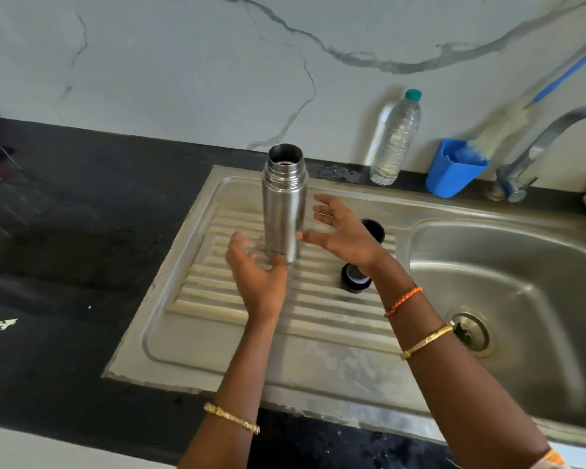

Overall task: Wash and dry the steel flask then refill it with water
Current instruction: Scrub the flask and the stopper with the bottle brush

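The steel flask [285,201] is seen standing upright and uncapped on the ribbed drainboard [217,299] of the steel sink [508,265], which is set into a dark desk [65,248]. The left hand [257,272] is held at the flask's base with its fingers spread and relaxed; the thumb side is seen touching or just beside the bottom edge, and nothing is gripped. The right hand [342,231] is held open just to the right of the flask's body, fingers extended toward it, with the thumb tip at or very near the metal wall; whether contact is made cannot be told. Two dark cap parts are seen on the drainboard to the right of the flask: one [374,230] partly hidden behind the right hand, the other [354,279] lying just below the right wrist. A clear plastic bottle [394,140] with a green cap is stood against the marbled wall behind the sink, and a blue holder [454,169] with a brush [498,130] in it is placed beside the tap [538,143]. Bangles are worn on both forearms, and an orange thread on the right wrist.
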{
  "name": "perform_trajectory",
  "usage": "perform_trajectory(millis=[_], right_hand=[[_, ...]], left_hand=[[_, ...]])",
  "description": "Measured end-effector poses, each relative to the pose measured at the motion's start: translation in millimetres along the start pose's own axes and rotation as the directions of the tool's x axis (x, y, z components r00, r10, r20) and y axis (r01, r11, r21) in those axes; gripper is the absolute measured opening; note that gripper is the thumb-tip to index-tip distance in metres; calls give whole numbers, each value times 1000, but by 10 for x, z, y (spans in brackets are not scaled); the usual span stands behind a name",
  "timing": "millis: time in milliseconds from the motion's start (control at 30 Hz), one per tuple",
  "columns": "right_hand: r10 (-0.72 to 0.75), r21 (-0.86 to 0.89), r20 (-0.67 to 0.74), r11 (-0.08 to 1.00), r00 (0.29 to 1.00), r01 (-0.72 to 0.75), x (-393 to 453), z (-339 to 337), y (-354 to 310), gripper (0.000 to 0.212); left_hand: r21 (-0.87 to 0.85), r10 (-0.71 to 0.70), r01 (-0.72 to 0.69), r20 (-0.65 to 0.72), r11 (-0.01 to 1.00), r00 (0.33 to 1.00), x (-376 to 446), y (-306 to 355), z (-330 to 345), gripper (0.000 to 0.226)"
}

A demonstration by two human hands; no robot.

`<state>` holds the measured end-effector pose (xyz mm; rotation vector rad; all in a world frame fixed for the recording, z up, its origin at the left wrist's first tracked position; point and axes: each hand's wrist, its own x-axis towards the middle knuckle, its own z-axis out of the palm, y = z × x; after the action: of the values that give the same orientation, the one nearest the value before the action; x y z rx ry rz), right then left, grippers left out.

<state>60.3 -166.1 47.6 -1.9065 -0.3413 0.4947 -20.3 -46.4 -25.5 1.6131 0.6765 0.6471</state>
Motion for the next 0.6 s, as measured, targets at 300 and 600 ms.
perform_trajectory(millis=[300, 600], right_hand=[[48, 170, -457, 985, 888, 35, -623, -1601, 117, 9], [180, 267, -682, 964, 709, 12, 250, -3210, -10, 18]], left_hand=[[-6, 327, -337, 258, 942, 909, -841, 705, 1031, 12], [101, 115, -196, 528, 975, 842, -570, 952, 2971, 44]])
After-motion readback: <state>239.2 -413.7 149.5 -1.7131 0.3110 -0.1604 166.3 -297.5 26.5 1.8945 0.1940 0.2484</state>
